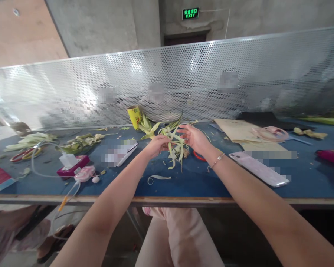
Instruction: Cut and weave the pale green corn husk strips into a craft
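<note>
A bundle of pale green corn husk strips (176, 146) hangs between my hands above the blue tabletop, its loose ends dangling. My left hand (159, 145) is closed on the strips, thumb and fingers pinching them from the left. At the right side of the bundle is my right hand (195, 138), fingers apart and curved around its edge; whether the fingertips touch a strip I cannot tell. Behind my left hand lie more corn husks (147, 128) beside a yellow can-like tube (134, 117). A red ring-shaped thing (199, 155) is partly hidden by my right hand.
Phones lie at left (125, 154) and right (258, 167). A magenta power strip (74, 165) with cables sits left, near husk piles (82, 142). Brown paper (239, 131) and a pink coil (270, 133) lie right. A perforated metal screen (183, 81) stands behind; a curled strip (159, 178) lies in front.
</note>
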The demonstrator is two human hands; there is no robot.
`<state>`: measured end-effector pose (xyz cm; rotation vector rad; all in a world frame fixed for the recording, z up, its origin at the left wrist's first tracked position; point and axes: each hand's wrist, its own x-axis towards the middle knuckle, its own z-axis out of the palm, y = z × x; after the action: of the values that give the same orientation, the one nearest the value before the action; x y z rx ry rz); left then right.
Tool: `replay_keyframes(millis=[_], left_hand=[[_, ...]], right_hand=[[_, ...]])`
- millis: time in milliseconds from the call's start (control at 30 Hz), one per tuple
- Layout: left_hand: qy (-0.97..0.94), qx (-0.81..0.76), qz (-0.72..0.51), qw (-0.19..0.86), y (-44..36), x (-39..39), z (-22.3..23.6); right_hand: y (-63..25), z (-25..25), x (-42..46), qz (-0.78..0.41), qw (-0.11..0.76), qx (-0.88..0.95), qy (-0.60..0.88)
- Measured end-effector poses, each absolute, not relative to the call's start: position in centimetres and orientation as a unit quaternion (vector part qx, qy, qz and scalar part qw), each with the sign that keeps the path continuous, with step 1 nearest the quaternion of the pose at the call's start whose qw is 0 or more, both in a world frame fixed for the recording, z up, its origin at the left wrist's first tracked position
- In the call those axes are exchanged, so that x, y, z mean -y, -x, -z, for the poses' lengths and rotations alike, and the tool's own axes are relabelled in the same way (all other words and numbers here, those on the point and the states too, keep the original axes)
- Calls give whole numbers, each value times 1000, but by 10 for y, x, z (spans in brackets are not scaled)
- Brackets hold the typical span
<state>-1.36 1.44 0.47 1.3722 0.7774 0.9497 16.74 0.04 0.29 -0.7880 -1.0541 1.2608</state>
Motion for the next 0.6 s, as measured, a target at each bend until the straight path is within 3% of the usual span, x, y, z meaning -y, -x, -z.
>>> replay_keyframes(millis=[167, 433, 600], left_hand=[[-565, -338, -387, 645, 12, -8, -9], [-542, -320, -476, 614, 15, -12, -9], [-548, -305, -472, 619, 13, -11, -5]], right_hand=[[-165, 4, -2, -418, 574, 584, 393], [-164, 12, 4, 55, 422, 864, 269], [-157, 17, 8, 137, 402, 862, 277]])
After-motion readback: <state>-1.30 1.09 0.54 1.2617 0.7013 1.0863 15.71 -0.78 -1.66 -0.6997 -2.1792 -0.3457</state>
